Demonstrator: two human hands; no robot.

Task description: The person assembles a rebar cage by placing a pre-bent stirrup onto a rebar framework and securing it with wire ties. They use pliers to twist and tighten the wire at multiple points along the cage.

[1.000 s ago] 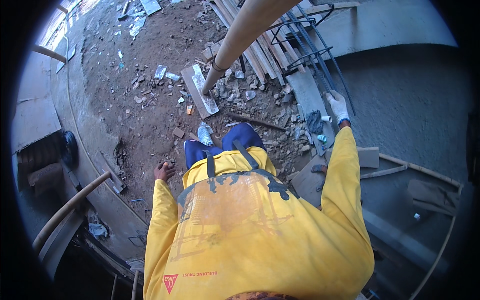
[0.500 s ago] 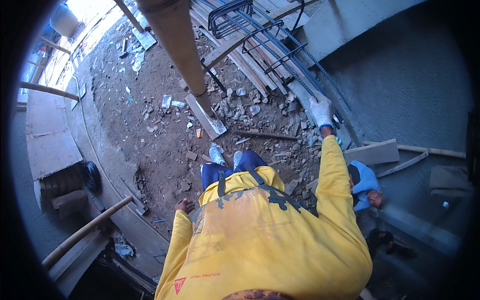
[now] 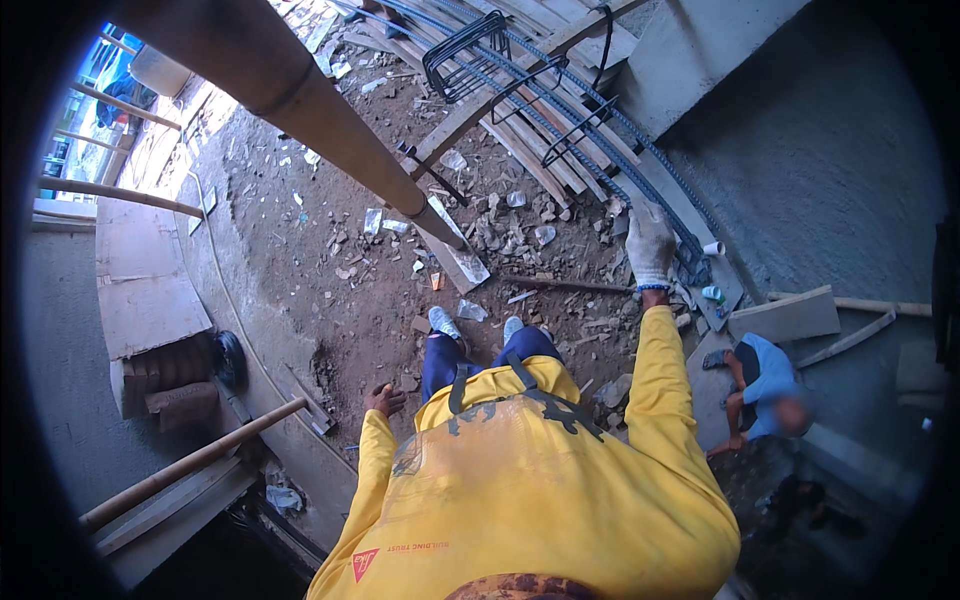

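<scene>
My right hand [image 3: 651, 243], in a pale work glove with a blue band at the wrist, reaches out to the right. Its fingers are closed around the near end of a ribbed steel bar [image 3: 588, 153]. More bars [image 3: 690, 245] run just to the right of the hand. Black bent stirrups [image 3: 470, 50] stand around the bars farther off. My bare left hand [image 3: 385, 400] hangs low beside my left leg, fingers loosely apart and holding nothing.
A bamboo pole [image 3: 340, 140] slants down to a board [image 3: 455, 255] ahead of me. Timber strips [image 3: 535, 165] lie under the bars. Rubble [image 3: 560, 235] covers the dirt. A crouching person in blue [image 3: 768, 375] is at my right. Another bamboo pole [image 3: 200, 465] juts in at left.
The view has shifted, so the ground and poles sit farther right. My right hand stays at the bar end. The person in blue shows more fully, with arms and a foot visible.
</scene>
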